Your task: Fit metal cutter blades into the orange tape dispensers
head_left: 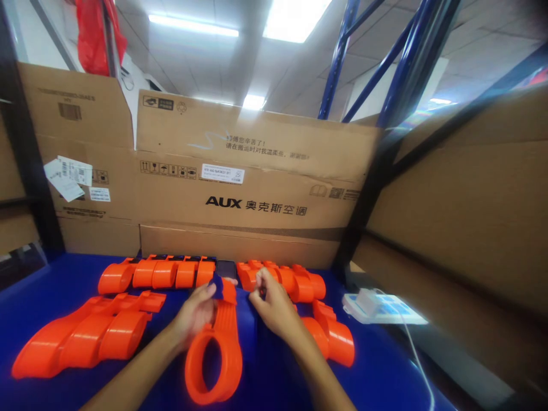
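Cardboard sheet [180, 200], one, brown, printed "AUX", standing upright along the back.
Surface [162, 365], one, blue, carrying the items below.
Metal frame [336, 63], one, blue posts, behind to the right.
Orange rings with flat handles, in groups: back left row [165, 274], five, dark pieces on their handles; front left group [81, 342], three, side by side; back right group [295, 282], several, partly hidden by my right hand; front right group [342, 339], two visible, just beyond my right forearm.
Power strip [402, 311], one, white and blue, at the right, plug [368, 301] and white cable [417, 357] attached.
My hands, two: left [197, 311] gripping the upper end of one orange ring [233, 365], thumb on its dark blue strip [218, 287]; right [272, 302] just beside it, fingers curled, whether around anything I cannot tell.
That ring: in front of me, between my forearms, loop nearest me.
Dark flat box [226, 268], one, between the back groups.
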A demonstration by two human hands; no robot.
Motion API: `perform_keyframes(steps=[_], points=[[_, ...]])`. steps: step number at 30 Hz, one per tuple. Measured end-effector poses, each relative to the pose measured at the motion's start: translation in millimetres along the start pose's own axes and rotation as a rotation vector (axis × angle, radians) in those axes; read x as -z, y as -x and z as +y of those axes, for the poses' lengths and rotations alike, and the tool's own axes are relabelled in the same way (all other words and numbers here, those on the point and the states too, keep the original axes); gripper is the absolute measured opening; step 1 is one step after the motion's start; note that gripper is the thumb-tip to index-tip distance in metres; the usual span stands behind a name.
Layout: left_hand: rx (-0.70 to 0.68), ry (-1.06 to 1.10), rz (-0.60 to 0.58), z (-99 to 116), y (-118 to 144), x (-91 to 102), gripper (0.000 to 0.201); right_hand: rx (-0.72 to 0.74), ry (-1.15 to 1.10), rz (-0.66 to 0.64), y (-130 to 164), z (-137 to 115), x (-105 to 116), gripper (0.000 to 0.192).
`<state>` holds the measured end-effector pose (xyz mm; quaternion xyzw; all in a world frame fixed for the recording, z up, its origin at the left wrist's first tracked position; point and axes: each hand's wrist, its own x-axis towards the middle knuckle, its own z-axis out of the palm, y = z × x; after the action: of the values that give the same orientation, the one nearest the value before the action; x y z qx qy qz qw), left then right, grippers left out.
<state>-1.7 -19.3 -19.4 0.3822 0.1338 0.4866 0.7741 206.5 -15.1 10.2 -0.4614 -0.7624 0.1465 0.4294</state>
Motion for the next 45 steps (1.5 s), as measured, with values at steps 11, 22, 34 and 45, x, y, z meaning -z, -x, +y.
perform_keyframes(steps=[11, 22, 34, 45], points=[[-0.065, -0.032, 0.091, -6.2, 4.3, -16.9, 0.037, -0.082, -0.371, 0.181, -5.9, -3.7, -7.4, 0.022], [-0.068, 0.096, 0.091, -6.4, -2.5, 1.1, 0.042, -0.273, -0.814, -0.103, 2.6, -11.2, -23.6, 0.034], [-0.307, -0.038, 0.232, -6.3, -4.8, -7.4, 0.033, -0.146, -0.625, 0.061, -6.2, -6.5, -1.5, 0.037], [-0.333, -0.124, 0.298, -8.8, -6.2, -4.4, 0.045, -0.044, -0.433, -0.015, -6.5, 1.1, -0.3, 0.033]])
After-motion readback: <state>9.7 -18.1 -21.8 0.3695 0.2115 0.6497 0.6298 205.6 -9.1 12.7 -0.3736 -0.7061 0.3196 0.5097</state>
